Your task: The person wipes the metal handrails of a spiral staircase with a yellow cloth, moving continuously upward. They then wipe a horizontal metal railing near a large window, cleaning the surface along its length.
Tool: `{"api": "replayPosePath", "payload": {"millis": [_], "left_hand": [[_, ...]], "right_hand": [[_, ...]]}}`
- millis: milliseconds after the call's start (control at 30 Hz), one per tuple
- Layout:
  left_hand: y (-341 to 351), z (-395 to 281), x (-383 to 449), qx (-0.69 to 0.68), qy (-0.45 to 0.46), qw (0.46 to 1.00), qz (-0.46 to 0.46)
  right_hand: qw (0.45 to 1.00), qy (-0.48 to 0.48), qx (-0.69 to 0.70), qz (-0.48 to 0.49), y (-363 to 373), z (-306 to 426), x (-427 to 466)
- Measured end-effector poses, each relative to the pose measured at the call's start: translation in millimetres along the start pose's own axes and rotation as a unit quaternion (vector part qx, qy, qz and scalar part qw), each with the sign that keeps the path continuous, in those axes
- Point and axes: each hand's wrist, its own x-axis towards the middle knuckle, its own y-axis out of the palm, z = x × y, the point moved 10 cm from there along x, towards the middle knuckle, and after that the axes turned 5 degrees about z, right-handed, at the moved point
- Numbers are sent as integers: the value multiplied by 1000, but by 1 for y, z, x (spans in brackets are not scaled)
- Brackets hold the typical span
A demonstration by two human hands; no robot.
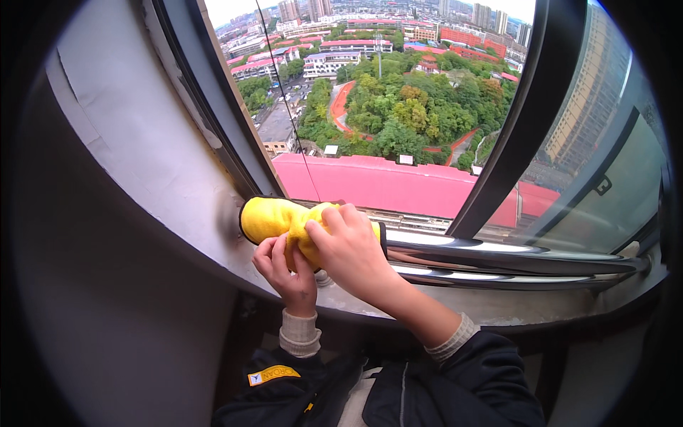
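A yellow plush cleaning cloth (267,218) with black edging is wrapped over the left end of the upper polished metal rail (480,253), in front of the window. My left hand (288,275) pinches the cloth from the near side, its fingertips at a gathered fold. Just to the right, my right hand (349,248) grips the cloth from above, thumb and fingers bunching it around the rail. The two hands are close together. The rail beneath the cloth is hidden.
A lower metal rail (480,278) runs under the first, above the windowsill (469,309). Behind them the window stands open on the left, beside a dark frame post (509,128). A thin cable (291,115) hangs outside. The white wall (133,123) curves in at left.
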Motion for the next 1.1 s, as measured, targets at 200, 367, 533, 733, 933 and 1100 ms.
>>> {"api": "replayPosePath", "payload": {"millis": [200,367,533,733,933,1100], "left_hand": [[27,-67,-19,15,80,996,37],[65,-144,-46,-13,147,985,85],[111,-234,-82,-45,218,958,180],[159,-312,-113,-89,288,925,231],[152,-281,-95,-87,248,934,243],[103,-200,-52,-13,204,960,189]], "right_hand": [[1000,18,18,-5,-46,-24,-47],[996,65,-24,-63,-105,-66,-115],[982,141,-56,-109,-168,-114,-194],[935,266,-132,-193,-232,-164,-270],[962,205,-112,-140,-205,-135,-229],[988,103,-52,-104,-138,-88,-152]]}}
